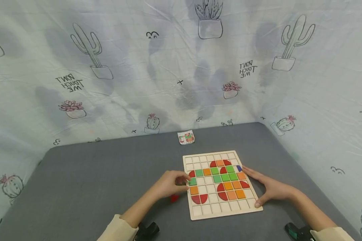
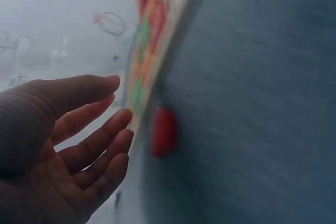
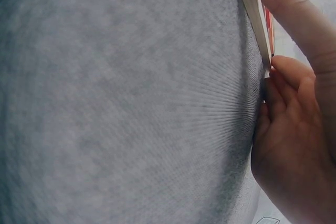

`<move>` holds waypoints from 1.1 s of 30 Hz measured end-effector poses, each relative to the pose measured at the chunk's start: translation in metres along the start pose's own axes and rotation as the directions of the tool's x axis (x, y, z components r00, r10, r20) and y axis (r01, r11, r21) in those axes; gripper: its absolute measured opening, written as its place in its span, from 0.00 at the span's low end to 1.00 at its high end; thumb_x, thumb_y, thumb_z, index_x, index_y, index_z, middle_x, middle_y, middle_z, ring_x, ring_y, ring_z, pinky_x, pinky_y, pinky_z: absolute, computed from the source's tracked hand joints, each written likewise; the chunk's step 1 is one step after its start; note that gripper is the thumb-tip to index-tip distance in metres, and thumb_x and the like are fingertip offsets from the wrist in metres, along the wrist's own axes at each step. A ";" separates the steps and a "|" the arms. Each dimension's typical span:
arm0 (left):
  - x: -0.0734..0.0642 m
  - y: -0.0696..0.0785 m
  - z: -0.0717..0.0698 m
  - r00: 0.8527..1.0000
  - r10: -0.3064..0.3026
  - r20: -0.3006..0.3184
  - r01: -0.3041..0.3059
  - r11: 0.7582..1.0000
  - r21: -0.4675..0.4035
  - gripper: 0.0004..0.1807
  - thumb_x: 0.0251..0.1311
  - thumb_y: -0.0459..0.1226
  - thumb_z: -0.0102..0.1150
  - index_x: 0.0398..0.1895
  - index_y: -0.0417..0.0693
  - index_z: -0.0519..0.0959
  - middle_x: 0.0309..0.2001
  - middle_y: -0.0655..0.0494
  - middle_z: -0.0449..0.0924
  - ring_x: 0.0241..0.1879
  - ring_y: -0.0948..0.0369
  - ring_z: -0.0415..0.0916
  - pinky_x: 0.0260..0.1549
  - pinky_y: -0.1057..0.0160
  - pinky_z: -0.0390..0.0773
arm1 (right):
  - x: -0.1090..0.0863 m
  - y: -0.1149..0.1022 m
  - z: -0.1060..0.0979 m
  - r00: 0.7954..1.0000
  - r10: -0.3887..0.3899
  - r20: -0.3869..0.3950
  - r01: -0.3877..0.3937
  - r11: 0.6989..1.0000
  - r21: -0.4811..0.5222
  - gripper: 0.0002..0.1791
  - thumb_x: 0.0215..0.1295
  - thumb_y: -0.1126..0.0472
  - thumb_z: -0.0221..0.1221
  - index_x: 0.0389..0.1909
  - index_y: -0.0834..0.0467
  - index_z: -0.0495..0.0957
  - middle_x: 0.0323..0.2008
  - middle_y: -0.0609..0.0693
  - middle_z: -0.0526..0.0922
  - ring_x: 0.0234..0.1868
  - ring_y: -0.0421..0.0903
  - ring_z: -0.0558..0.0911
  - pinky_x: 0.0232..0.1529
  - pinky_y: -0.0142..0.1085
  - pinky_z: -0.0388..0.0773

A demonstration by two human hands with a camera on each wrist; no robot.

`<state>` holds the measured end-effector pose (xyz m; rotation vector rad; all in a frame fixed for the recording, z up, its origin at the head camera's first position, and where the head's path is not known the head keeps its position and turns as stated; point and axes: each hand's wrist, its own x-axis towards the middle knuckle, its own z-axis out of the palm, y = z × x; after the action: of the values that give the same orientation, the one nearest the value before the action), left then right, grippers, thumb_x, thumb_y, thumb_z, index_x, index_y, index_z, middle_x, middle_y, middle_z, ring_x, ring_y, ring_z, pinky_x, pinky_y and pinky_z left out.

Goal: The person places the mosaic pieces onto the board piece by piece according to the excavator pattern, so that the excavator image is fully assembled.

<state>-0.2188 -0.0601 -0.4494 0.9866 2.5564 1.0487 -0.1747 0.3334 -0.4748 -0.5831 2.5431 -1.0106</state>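
Note:
A square wooden grid board [image 1: 205, 217] lies on the grey table, its cells partly filled with green and orange square tiles and red quarter-round pieces. At its left edge is my left hand [image 1: 170, 184], fingertips beside a green tile [image 1: 192, 181]. The left wrist view shows its thumb and fingers apart, with nothing between them. My right hand [image 1: 273, 189] rests along the board's right edge, thumb [image 3: 294, 11] near the front corner and fingers stretched farther back. Close to those fingers, a blue piece [image 1: 239, 168] sits at the board's right side.
Red pieces [image 1: 174, 198] lie on the table under and beside my left hand. Behind the board is a small card [image 1: 186, 137] printed with a coloured grid pattern. Pale cloth [image 1: 169, 73] with cactus drawings surrounds the table [image 1: 108, 174] at the back and sides.

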 end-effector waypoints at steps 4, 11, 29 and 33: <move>-0.018 -0.010 0.002 0.999 -0.033 -0.006 0.033 0.999 -0.012 0.14 0.48 0.37 0.68 0.40 0.47 0.81 0.37 0.58 0.81 0.35 0.64 0.75 0.35 0.66 0.75 | -0.001 -0.002 0.001 1.000 0.003 0.002 -0.004 1.000 0.017 0.61 0.41 0.52 0.72 0.73 0.52 0.43 0.71 0.63 0.43 0.56 0.12 0.41 0.57 0.58 0.57; -0.040 -0.019 -0.002 0.998 0.043 0.045 -0.045 0.998 0.042 0.20 0.41 0.37 0.72 0.42 0.56 0.81 0.39 0.65 0.78 0.37 0.67 0.70 0.38 0.68 0.72 | -0.002 -0.004 0.000 1.000 -0.002 0.005 0.002 1.000 0.027 0.61 0.41 0.53 0.73 0.73 0.53 0.43 0.71 0.64 0.43 0.56 0.12 0.41 0.56 0.62 0.55; -0.050 -0.019 -0.003 0.997 0.069 -0.033 -0.067 0.997 0.048 0.18 0.43 0.34 0.71 0.42 0.50 0.81 0.37 0.62 0.80 0.36 0.69 0.74 0.36 0.68 0.75 | -0.002 -0.005 -0.003 1.000 0.001 0.010 -0.002 0.999 0.036 0.61 0.41 0.53 0.72 0.73 0.51 0.43 0.71 0.63 0.42 0.60 0.17 0.42 0.56 0.64 0.55; -0.053 -0.020 -0.002 0.996 0.075 -0.046 -0.072 0.996 0.054 0.17 0.44 0.34 0.71 0.41 0.50 0.81 0.36 0.62 0.80 0.36 0.69 0.74 0.37 0.68 0.76 | -0.001 -0.005 -0.003 1.000 0.003 0.010 -0.004 0.999 0.033 0.61 0.41 0.53 0.73 0.73 0.51 0.43 0.71 0.63 0.42 0.59 0.17 0.42 0.56 0.63 0.55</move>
<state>-0.1899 -0.1059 -0.4647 1.0896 2.6170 1.0418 -0.1736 0.3321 -0.4688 -0.5726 2.5129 -1.0446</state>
